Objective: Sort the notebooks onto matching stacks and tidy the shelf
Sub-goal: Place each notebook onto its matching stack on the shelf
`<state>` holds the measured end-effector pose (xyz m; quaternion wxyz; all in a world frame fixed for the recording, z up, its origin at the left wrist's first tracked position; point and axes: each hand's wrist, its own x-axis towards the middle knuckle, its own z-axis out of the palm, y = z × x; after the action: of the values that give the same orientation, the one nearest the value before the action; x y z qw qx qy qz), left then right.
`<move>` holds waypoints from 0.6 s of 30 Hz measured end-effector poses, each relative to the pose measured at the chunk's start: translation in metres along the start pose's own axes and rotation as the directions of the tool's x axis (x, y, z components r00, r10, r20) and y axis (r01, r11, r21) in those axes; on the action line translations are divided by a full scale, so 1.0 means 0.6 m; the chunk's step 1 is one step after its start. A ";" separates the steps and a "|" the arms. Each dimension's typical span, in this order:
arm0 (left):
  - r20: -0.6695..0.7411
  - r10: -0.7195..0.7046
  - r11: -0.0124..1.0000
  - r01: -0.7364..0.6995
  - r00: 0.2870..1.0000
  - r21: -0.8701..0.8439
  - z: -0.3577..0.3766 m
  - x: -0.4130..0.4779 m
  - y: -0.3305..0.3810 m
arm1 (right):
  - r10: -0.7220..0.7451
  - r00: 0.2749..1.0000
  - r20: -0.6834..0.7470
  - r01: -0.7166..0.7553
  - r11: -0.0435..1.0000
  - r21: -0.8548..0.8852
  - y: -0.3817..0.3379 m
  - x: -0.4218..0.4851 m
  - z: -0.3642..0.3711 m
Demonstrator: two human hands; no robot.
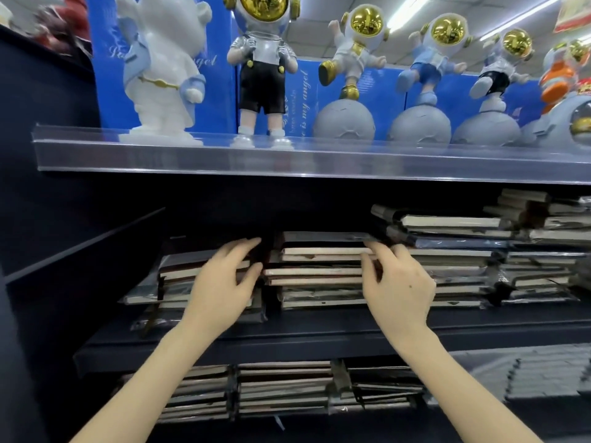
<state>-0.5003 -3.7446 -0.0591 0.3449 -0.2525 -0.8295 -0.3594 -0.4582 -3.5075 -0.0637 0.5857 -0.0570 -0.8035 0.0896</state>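
the middle stack of notebooks (319, 270) is found on the dark shelf (319, 334), between a slumped left stack (179, 270) and taller right stacks (463, 251), and it is flanked by both hands. the left hand (224, 282) is held with fingers spread and straight, laid over the left stack with the thumb just beside the middle stack's left end; nothing is gripped by it. the right hand (399, 282) is set against the stack's right end with fingers bent, but whether a notebook is pinched or the edges are merely pressed cannot be told. the step in hand is judged to be the squaring of this stack, with sorting far from done, since covers are skewed in every pile. the next move is thought to call for an even inward push from both sides, so that loose plastic wrappers are not snagged. cover designs are hidden, only page edges being shown, so matches cannot be judged. the right stacks are cut off by the frame edge, the lower notebooks (281, 388) are partly hidden behind the forearms, and astronaut figurines (262, 59) are seen above.
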 end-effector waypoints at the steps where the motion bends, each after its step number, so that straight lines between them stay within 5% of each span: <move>1: -0.067 0.002 0.996 0.004 0.998 0.094 -0.019 -0.014 -0.016 | -0.036 0.999 0.016 0.034 0.996 0.079 -0.018 -0.005 -0.001; 5: -0.119 -0.230 0.896 0.257 0.966 0.362 -0.084 -0.048 -0.087 | -0.226 0.952 0.207 0.147 0.929 0.341 -0.112 -0.033 0.014; 10: -0.021 -0.525 0.819 0.512 0.851 0.259 -0.123 -0.062 -0.114 | -0.387 0.740 0.550 0.017 0.828 0.560 -0.223 -0.036 0.049; 18: 0.014 -0.597 0.799 0.596 0.802 -0.083 -0.129 -0.068 -0.123 | -0.274 0.492 0.826 0.185 0.960 0.209 -0.291 0.006 0.153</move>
<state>-0.4931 -3.8565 -0.0819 0.2090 0.0092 -0.8488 -0.4856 -0.5443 -3.6847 -0.0507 0.1292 0.1283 -0.9812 0.0641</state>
